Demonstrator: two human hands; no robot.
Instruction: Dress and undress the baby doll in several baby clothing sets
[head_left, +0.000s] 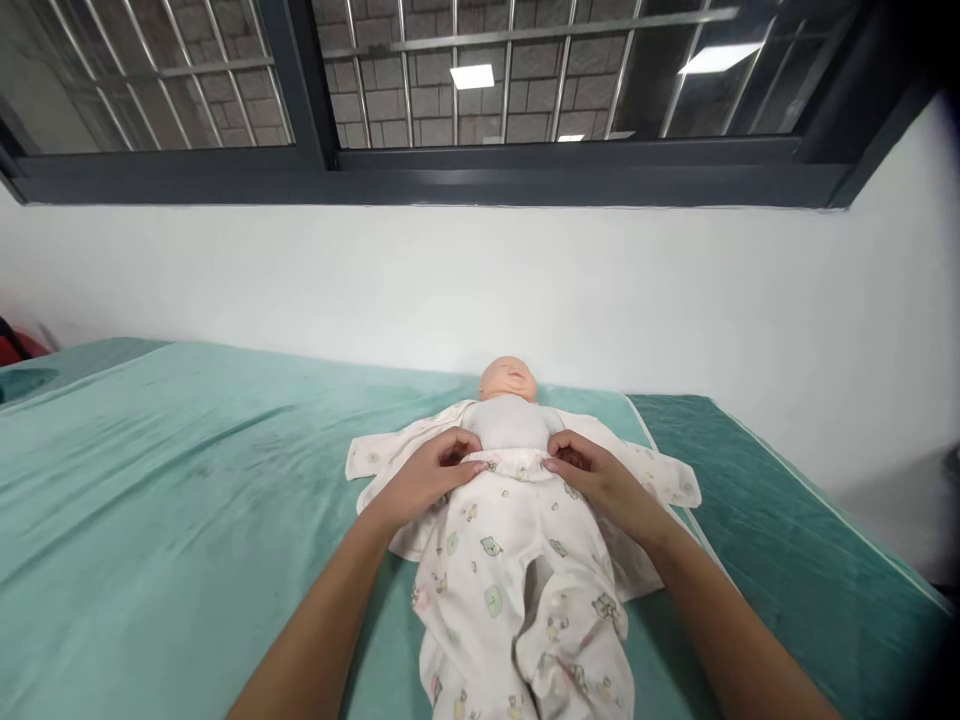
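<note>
Trousers (501, 540) are lying on the doll (513, 424), left hand (435, 468) pinching their waistband (514, 463) at eleven o'clock, right hand (598, 472) pinching it at one.

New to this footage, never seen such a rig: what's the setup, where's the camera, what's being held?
There's no machine: one camera, worn on a person's head, looks forward and down at their own bare hands. On a green sheet lies a baby doll on its back, its head toward the white wall below a barred window. It wears printed trousers; a printed long-sleeved top appears spread open beneath it, sleeves out. The left hand and right hand appear to pinch the waistband, one at each side.
</note>
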